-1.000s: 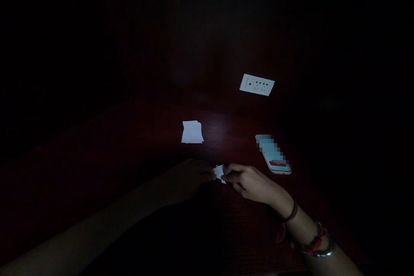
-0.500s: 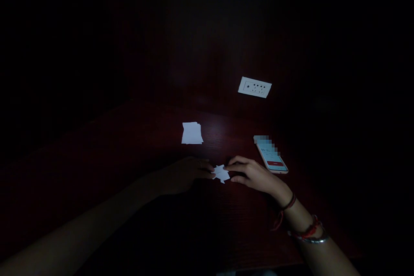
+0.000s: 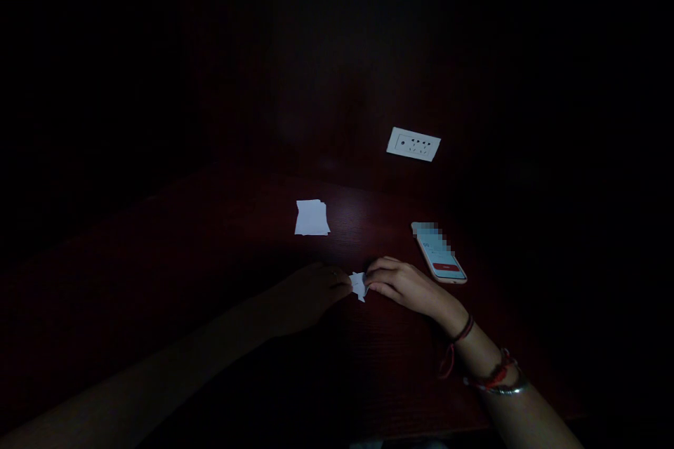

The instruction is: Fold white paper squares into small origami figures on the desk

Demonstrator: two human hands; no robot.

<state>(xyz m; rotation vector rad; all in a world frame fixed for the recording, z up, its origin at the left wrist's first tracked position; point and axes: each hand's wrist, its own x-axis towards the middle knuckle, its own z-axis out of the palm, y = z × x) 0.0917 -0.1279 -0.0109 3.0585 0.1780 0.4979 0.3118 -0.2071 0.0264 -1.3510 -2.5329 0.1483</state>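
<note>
A small folded white paper (image 3: 358, 285) with pointed corners lies on the dark red table between my two hands. My left hand (image 3: 316, 292), deep in shadow, pinches its left edge between thumb and fingers. On the other side, my right hand (image 3: 399, 283) has its thumb and fingertips closed on the paper's right edge, which looks bent up a little. The fingertips cover both ends of the paper. Farther back lies a stack of white paper sheets (image 3: 312, 217), touched by neither hand.
A phone (image 3: 441, 255) in a pale case lies face up with its screen lit, just beyond my right hand. A white wall socket (image 3: 413, 144) sits on the dark panel behind the table (image 3: 363, 203). The surroundings are very dark.
My right hand has moved slightly left and its thumb and fingers have closed on the paper's right edge. My left fingers have also drawn together on the left edge.
</note>
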